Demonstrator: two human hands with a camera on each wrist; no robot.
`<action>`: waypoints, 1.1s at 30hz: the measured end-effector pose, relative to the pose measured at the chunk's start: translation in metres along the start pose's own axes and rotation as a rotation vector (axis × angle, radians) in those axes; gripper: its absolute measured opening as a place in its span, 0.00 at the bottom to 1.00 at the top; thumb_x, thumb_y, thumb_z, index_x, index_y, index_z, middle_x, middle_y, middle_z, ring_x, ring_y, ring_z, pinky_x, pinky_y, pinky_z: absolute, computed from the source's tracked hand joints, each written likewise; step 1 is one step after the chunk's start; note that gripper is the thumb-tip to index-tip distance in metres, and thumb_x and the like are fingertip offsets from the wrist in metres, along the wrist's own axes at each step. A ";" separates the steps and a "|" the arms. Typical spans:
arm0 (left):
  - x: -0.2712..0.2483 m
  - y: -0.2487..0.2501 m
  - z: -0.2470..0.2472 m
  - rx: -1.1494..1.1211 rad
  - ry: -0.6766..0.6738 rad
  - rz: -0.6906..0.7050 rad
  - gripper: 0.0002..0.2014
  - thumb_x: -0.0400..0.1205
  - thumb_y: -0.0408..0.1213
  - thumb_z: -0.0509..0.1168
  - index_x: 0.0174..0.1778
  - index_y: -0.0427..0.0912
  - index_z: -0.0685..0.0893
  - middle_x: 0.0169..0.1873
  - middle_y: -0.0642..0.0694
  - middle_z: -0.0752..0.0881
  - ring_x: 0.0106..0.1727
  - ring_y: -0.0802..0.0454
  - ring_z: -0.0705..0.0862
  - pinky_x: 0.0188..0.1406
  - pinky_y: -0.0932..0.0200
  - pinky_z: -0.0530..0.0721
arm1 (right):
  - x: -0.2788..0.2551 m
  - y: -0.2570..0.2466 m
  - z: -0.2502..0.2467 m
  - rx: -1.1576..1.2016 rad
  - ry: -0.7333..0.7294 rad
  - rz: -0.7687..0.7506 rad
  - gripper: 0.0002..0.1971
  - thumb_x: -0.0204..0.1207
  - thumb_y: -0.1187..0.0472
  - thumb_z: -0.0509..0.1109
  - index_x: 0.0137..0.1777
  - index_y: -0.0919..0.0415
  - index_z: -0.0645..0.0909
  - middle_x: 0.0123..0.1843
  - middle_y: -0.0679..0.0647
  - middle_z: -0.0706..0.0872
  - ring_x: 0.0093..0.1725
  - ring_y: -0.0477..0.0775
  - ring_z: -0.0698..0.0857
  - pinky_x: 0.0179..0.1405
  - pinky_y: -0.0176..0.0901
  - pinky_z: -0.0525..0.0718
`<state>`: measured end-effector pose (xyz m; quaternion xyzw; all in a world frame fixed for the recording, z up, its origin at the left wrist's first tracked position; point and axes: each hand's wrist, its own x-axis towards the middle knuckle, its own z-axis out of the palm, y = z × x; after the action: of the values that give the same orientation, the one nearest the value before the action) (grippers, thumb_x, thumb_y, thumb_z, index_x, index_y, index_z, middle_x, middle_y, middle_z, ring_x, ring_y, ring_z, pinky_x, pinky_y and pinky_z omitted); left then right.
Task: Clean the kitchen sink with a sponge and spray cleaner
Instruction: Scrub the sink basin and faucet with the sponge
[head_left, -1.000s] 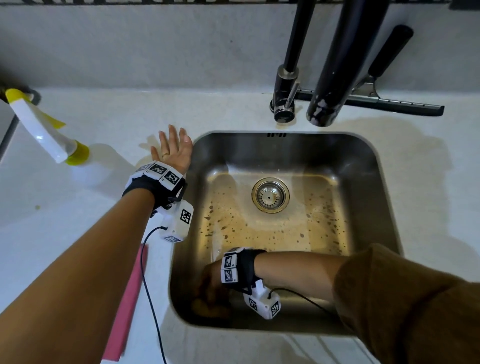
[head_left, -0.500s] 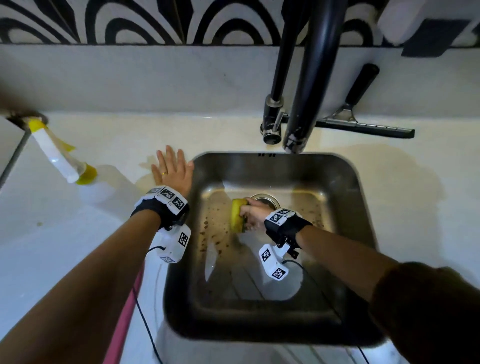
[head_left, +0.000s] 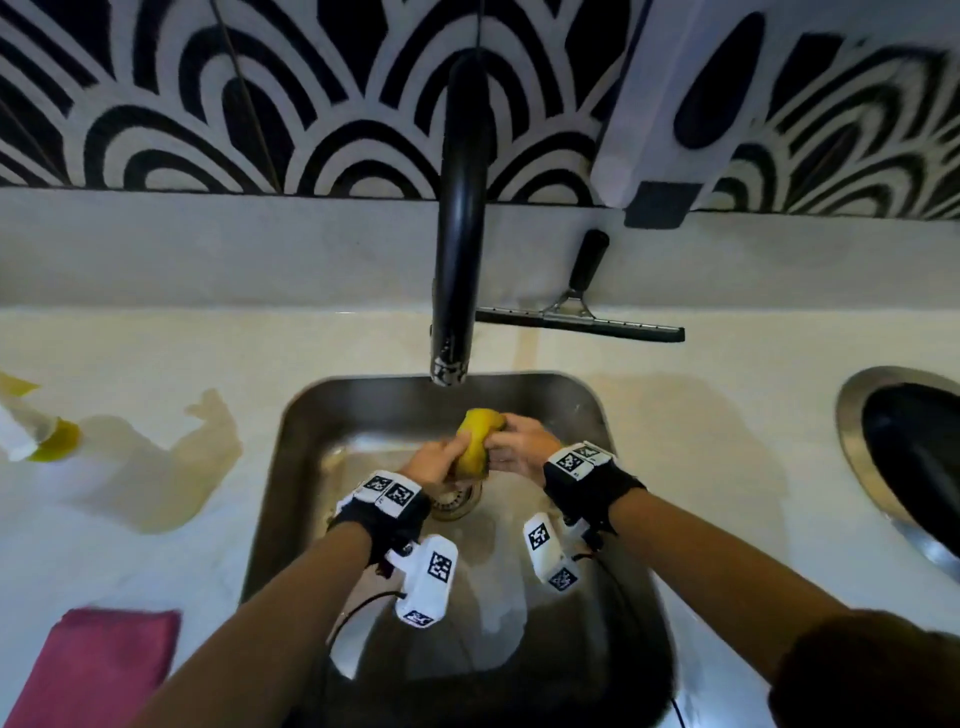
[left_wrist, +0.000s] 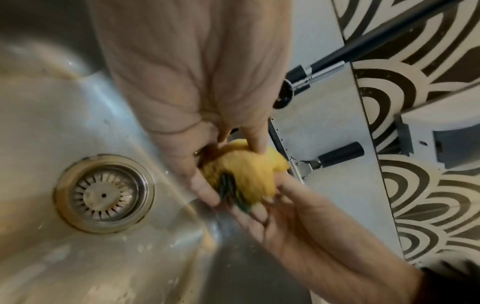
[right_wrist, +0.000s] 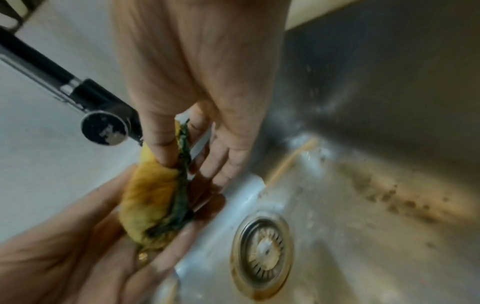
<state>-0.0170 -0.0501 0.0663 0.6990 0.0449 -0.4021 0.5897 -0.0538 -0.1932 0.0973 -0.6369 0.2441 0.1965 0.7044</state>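
Note:
Both hands hold a yellow sponge (head_left: 475, 441) with a dark green scouring side, folded, over the steel sink (head_left: 582, 410) under the black tap spout (head_left: 449, 371). My left hand (head_left: 439, 460) grips it from the left, and my right hand (head_left: 511, 449) pinches it from the right. In the left wrist view the sponge (left_wrist: 249, 172) sits squeezed between the left hand's fingers, near the drain strainer (left_wrist: 103, 194). The right wrist view has the sponge (right_wrist: 153, 201) bent, brown-stained, with brown specks on the sink floor (right_wrist: 384, 197). The spray bottle (head_left: 31, 431) lies at the far left.
A black squeegee (head_left: 582, 325) lies on the counter behind the sink. A pink cloth (head_left: 98, 665) sits at the front left of the counter. A round steel-rimmed opening (head_left: 852, 431) is at the right. A wet patch (head_left: 156, 478) spreads left of the sink.
My left hand left the counter edge and joined the right one on the sponge. My right hand lifted the sponge from the sink floor up under the tap. The head view tilted up.

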 end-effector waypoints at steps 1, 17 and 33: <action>0.002 0.001 0.008 -0.107 -0.027 -0.030 0.18 0.85 0.42 0.61 0.65 0.33 0.75 0.56 0.36 0.81 0.52 0.42 0.83 0.48 0.50 0.89 | -0.005 0.000 -0.014 -0.045 0.032 -0.046 0.11 0.76 0.77 0.64 0.47 0.60 0.76 0.30 0.54 0.81 0.24 0.46 0.82 0.27 0.36 0.83; 0.062 -0.016 0.079 -0.262 0.131 -0.096 0.18 0.88 0.49 0.43 0.66 0.45 0.68 0.43 0.48 0.75 0.41 0.49 0.74 0.44 0.55 0.77 | -0.043 0.033 -0.156 -1.222 0.480 -0.159 0.41 0.75 0.34 0.40 0.83 0.54 0.35 0.82 0.44 0.29 0.83 0.49 0.34 0.81 0.54 0.34; 0.102 0.017 0.134 -0.149 0.202 0.178 0.19 0.81 0.35 0.66 0.68 0.40 0.76 0.67 0.33 0.77 0.68 0.32 0.77 0.68 0.45 0.77 | -0.038 0.016 -0.153 -1.238 0.444 0.043 0.36 0.83 0.43 0.51 0.82 0.50 0.34 0.84 0.43 0.31 0.83 0.50 0.33 0.81 0.57 0.36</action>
<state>-0.0073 -0.2122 0.0195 0.6915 0.0717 -0.2713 0.6656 -0.1081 -0.3422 0.0964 -0.9448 0.2384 0.1785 0.1367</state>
